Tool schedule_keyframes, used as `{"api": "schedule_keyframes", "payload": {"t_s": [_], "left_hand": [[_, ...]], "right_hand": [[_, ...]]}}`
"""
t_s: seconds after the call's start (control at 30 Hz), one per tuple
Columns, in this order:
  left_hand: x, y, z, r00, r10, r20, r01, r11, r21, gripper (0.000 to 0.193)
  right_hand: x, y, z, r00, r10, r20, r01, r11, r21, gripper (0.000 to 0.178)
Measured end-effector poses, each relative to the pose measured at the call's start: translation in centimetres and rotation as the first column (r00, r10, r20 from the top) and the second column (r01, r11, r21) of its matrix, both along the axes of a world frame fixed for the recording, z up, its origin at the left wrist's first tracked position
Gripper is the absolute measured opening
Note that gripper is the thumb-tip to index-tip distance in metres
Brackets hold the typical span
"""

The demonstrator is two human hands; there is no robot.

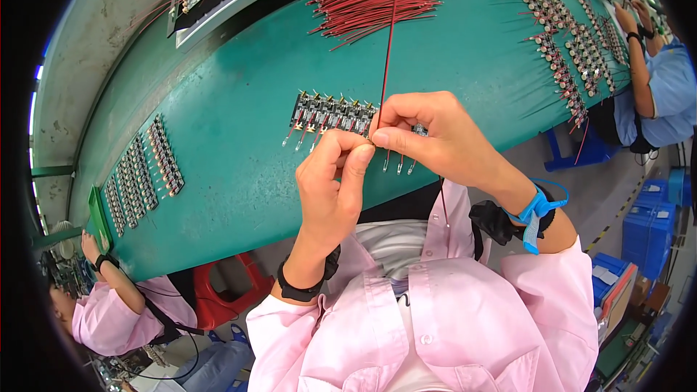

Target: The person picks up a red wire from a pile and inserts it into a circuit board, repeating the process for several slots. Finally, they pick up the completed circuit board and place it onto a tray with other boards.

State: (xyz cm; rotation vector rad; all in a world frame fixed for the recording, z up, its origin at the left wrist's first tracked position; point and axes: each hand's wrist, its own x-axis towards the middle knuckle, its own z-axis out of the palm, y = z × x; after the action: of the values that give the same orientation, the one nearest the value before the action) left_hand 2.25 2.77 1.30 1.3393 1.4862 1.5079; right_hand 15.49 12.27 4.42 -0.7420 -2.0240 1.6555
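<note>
My right hand pinches a long red-and-black wire, which rises from the fingers and reaches back over the wire pile. Against those fingertips, my left hand is closed thumb to finger near the wire's lower end. The tips hide whatever it grips. Just behind both hands lies a strip of small circuit boards with metal parts along its far edge. Short red leads with clear tips stick out toward me from the strip. My right hand covers part of its right side.
A pile of red-and-black wires lies at the back of the green table. Finished-looking board strips lie left, and rows of boards with round parts right. Other people work at both ends. A grey-edged tray stands far left.
</note>
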Motion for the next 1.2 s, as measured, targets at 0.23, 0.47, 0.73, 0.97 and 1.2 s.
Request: {"api": "schedule_keyframes", "payload": {"t_s": [0.23,0.47,0.73,0.97,1.2], "left_hand": [[0.4,0.2,-0.7,1.000,-0.001,0.017,0.000,0.999,0.051,0.007],[-0.2,-0.2,-0.9,0.923,0.091,-0.373,-0.042,0.990,0.138,0.014],[0.6,-1.1,-2.1,0.697,-0.019,-0.717,0.087,0.994,0.058,0.031],[0.6,-1.0,-2.5,0.722,-0.106,-0.684,0.127,0.992,-0.020,0.035],[0.6,-1.0,-2.5,0.722,-0.102,-0.685,0.123,0.992,-0.018,0.035]], "right_hand": [[0.1,-0.1,-0.5,0.999,-0.003,-0.040,0.010,0.984,0.181,0.007],[1.9,1.7,-1.5,0.987,-0.154,0.049,0.136,0.956,0.258,0.006],[3.8,2.2,-3.9,0.942,-0.318,0.111,0.246,0.875,0.417,0.010],[3.1,1.8,-4.1,0.931,-0.351,0.101,0.272,0.852,0.447,0.007],[2.7,1.8,-4.2,0.930,-0.343,0.135,0.229,0.824,0.519,0.006]]}}
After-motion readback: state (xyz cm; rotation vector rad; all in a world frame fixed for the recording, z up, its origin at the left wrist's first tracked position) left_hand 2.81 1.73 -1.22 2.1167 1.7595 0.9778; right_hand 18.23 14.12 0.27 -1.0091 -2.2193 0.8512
